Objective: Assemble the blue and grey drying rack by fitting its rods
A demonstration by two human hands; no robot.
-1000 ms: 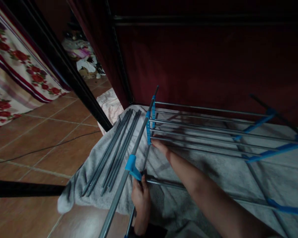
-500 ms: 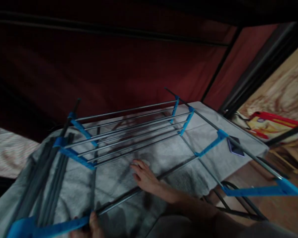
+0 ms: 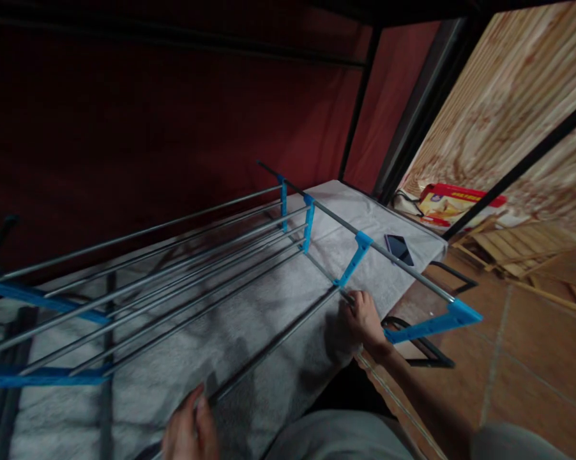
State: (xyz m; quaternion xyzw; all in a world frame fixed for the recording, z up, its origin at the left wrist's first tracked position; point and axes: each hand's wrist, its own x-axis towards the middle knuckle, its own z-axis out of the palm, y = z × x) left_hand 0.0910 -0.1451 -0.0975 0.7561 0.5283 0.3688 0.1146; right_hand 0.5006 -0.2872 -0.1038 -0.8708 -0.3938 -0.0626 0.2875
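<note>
From my left grip (image 3: 192, 425), closed narrowly around its near-left stretch, the long metal rod (image 3: 273, 345) slants to the far right, where it meets a blue plastic bracket (image 3: 352, 261). My right grip (image 3: 363, 318) is nearer that joint, fingers curled around the lower side tube (image 3: 320, 266). The tubing looks round and glossy, the bracket angular, the grey cloth (image 3: 269, 310) soft and rumpled.

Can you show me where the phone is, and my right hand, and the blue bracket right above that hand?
Phone (image 3: 398, 246): head view, on its dark face.
Right hand (image 3: 366, 319): head view, on the back of the hand.
Blue bracket (image 3: 354, 259): head view, partway along its slanting arm.
</note>
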